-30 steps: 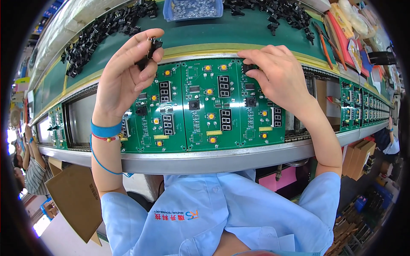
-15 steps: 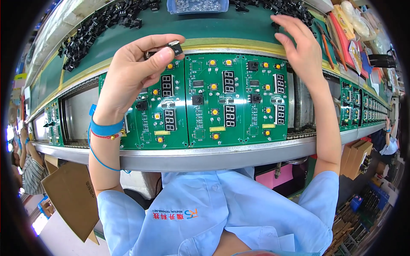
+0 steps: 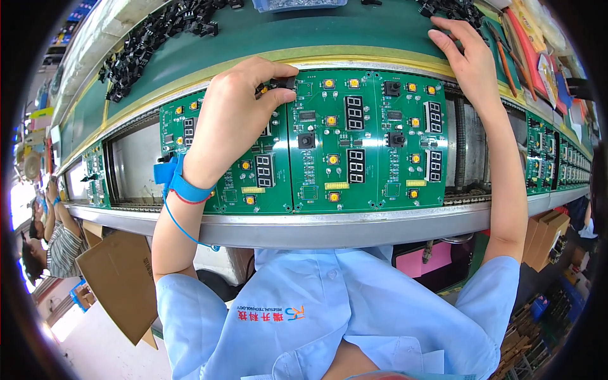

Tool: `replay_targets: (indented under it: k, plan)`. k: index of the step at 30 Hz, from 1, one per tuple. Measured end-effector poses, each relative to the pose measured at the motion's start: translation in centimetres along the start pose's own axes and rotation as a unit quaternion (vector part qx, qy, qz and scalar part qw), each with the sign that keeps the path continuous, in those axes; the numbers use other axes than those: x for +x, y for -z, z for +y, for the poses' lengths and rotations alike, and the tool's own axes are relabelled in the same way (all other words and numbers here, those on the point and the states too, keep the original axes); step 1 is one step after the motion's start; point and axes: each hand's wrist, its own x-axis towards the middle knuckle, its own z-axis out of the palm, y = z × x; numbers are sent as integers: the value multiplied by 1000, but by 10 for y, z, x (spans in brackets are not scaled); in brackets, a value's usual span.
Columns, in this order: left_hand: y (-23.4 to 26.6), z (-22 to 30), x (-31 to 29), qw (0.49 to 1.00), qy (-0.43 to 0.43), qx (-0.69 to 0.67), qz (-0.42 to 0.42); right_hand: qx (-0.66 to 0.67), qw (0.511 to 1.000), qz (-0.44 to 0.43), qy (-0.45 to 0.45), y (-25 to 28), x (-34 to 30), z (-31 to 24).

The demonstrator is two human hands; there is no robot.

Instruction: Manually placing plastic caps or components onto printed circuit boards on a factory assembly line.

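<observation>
My left hand [image 3: 244, 107] pinches a small black component [image 3: 286, 82] between thumb and fingers. It is held over the upper edge of a green circuit board [image 3: 316, 170], close to a white-outlined square spot; whether it touches the board I cannot tell. A blue wrist strap [image 3: 187, 182] with a thin cord circles my left wrist. The boards carry black digit displays [image 3: 354, 113], yellow-topped buttons [image 3: 331, 120] and square black parts [image 3: 306, 140]. My right hand [image 3: 474, 60] is open, fingers stretched beside a pile of black components [image 3: 451, 9], with nothing seen in it.
A second heap of black components [image 3: 155, 38] lies at the far left, and a blue bin [image 3: 297, 5] of clear parts stands at the back. Orange-handled pliers [image 3: 503, 60] lie at the far right. A metal rail [image 3: 342, 231] runs along the front. More boards [image 3: 541, 155] sit farther right.
My left hand has moved right and down toward the board with the black component, turning palm-down. My right hand stays near the right pile. The whole view has shifted a little.
</observation>
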Motion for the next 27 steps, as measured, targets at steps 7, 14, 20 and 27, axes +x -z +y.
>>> replay_targets:
  k: [7, 14, 20, 27]
  plan:
    - [-9, 1, -2, 990, -83, 112, 30, -70, 995, 2, -67, 2, -1, -12]
    - [-11, 2, -2, 981, -126, 143, 40, -134, 989, -25, -58, 15, -4, 5]
    - [-14, 1, 1, 980, -142, 135, 34, -83, 995, -41, -43, 21, -5, -11]
    - [-10, 1, 4, 992, -90, 92, 13, -18, 994, -70, -75, 22, -9, -10]
